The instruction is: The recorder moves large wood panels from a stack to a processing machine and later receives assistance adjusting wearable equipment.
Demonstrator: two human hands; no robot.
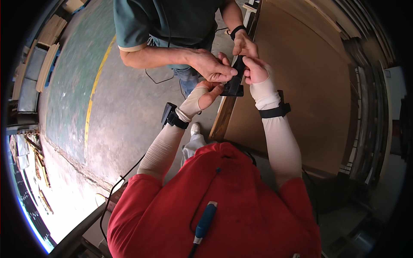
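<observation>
A black band-like thing [234, 82] with a flat, dark lower end lies between my hands and a co-worker's, over the edge of a brown board. My left hand [207, 95] is closed at its lower left side, thumb along the edge. My right hand [258, 72] is curled in a pinch at its upper right side; its fingertips are partly hidden. The co-worker's one hand [213, 65] reaches onto the band from the left, and the other hand [245, 45] is at its far end. Beige sleeves cover my forearms, with a black wrist strap [275, 111] on the right one.
The large brown board [297, 99] spreads out on the right, with a wooden edge [223, 117]. Grey floor with a yellow line [95, 86] lies left. Wooden pieces [48, 64] stand at the far left. A black cable [122, 177] runs beside my left arm.
</observation>
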